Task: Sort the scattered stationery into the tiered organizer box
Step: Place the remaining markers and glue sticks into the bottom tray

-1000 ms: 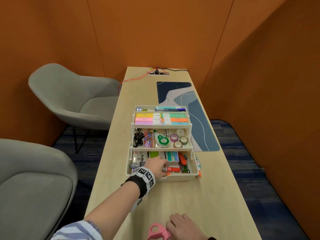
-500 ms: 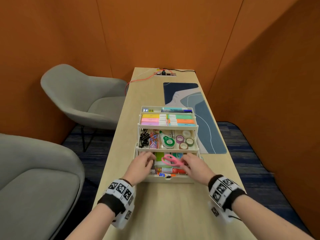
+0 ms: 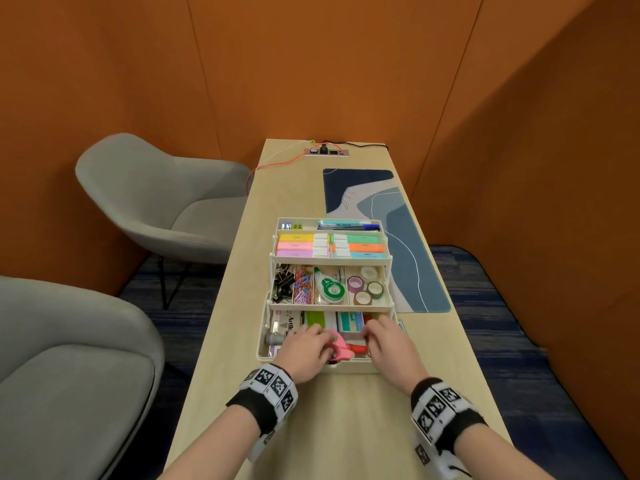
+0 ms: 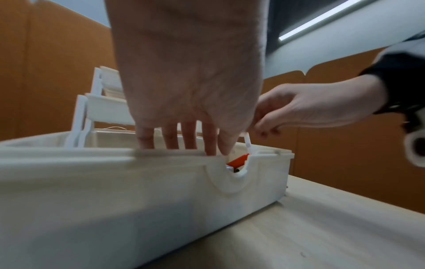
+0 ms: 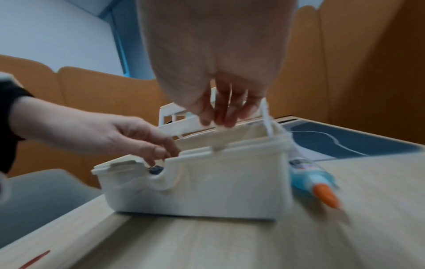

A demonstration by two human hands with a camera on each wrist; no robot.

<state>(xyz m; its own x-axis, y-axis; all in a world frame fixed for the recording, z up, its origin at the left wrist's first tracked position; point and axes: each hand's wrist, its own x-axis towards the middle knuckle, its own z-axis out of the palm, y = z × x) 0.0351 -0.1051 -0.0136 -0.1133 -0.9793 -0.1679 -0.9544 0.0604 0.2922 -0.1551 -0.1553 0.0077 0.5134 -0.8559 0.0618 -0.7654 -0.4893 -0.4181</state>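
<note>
The white three-tier organizer box [image 3: 356,367] stands open on the wooden table, its tiers stepped back. Pink-handled scissors [image 3: 343,349] lie in the bottom tier among markers and small boxes. My left hand [image 3: 320,341] reaches into that tier with straight fingers [image 4: 184,140] and touches the scissors' handle. My right hand [image 3: 372,337] hovers over the tier's right part; its fingers [image 5: 220,116] hang loosely curved and nothing shows between them. A blue glue bottle [image 5: 315,180] with an orange cap lies on the table against the box's right side.
A blue patterned desk mat [image 3: 398,237] lies behind and to the right of the box. A power socket [image 3: 325,152] with cables sits at the table's far end. Two grey chairs [image 3: 156,202] [image 3: 69,375] stand to the left. Orange walls enclose the booth.
The right hand took the pink scissors from the table's front edge to the bottom tier. They now lie lower in that tier, and both hands are over it.
</note>
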